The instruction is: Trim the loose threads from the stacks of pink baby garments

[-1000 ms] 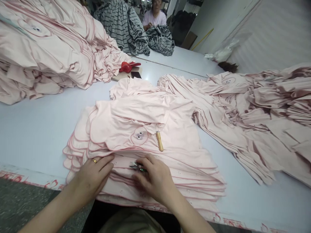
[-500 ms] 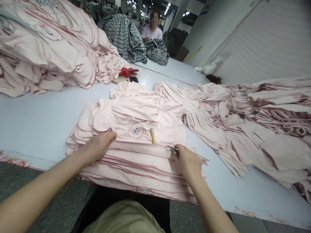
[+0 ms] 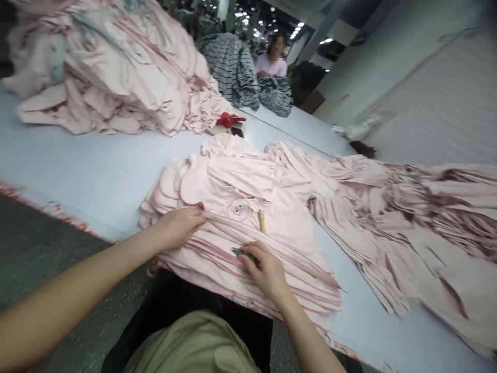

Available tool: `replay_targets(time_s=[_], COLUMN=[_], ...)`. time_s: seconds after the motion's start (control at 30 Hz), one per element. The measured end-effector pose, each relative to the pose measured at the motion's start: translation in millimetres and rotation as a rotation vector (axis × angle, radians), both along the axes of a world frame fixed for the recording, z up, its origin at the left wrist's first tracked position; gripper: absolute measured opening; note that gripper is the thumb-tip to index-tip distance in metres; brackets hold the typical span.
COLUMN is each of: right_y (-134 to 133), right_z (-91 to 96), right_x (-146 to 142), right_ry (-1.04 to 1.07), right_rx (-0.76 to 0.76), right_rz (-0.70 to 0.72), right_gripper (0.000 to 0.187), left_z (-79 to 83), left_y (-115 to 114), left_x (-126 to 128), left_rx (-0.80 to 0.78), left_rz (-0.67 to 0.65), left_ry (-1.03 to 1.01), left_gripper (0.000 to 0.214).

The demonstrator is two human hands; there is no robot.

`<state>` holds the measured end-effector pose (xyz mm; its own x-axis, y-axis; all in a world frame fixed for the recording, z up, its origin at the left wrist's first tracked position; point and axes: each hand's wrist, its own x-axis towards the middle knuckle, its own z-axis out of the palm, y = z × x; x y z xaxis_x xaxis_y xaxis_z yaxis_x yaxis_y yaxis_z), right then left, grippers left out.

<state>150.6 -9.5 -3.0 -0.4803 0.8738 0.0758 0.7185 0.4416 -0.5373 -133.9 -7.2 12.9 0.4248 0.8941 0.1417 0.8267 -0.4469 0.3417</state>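
In front of me lies a stack of pale pink garments [image 3: 229, 173] with darker pink edging, the top one bearing a round face patch [image 3: 238, 208]. My left hand [image 3: 179, 226] is closed on the folded edge of the top garment, at the stack's left side. Thread snips [image 3: 236, 250] sit in my closed right hand [image 3: 268, 267], blades pointing left, over the layered edges. A tool with a yellow handle [image 3: 262, 221] rests on the top garment, just beyond my right hand; its tip is hard to make out.
A large heap of pink garments [image 3: 128, 77] fills the table's far left, and more pink garments [image 3: 407, 233] spread along the right. A red object [image 3: 228, 119] lies near the heap. Across the white table [image 3: 97, 166], a person [image 3: 272, 65] sits behind striped fabric [image 3: 229, 65].
My right hand has moved left along the stack with the snips. The top garment's near edge now slants down to the right. The whole view has shifted and tilted.
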Motion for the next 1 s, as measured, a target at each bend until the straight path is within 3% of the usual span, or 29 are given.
replay_targets(time_s=[0.07,0.37,0.6,0.87,1.0], right_y=[2.7,15.3,14.7,21.5,16.7], right_z=[-3.4,-16.4,-7.7,4.5,8.1], right_x=[2.1,5.0,1.8,-5.2,-15.6], right_ry=[0.005,0.139,0.165,0.144,0.189], right_rx=[-0.016,-0.157,-0.325,-0.337,-0.341], right_rz=[-0.008,-0.145,-0.304,-0.336,-0.246], right_gripper=[0.025,0.036,0.053,0.057,0.049], left_z=[-2.6,-17.0,-22.6,-18.0,-17.9], left_y=[1.7,8.1,15.1,14.0,18.3], left_x=[-0.4,8.1,8.5,-1.1,-8.3], left_rx=[-0.002,0.018,0.001,-0.054,-0.092], left_rz=[-0.077,-0.198,-0.24,-0.256,-0.266], left_ry=[-0.011,0.02,-0.017,-0.119,-0.185], left_gripper=[0.028,0.02,0.017,0.016,0.02])
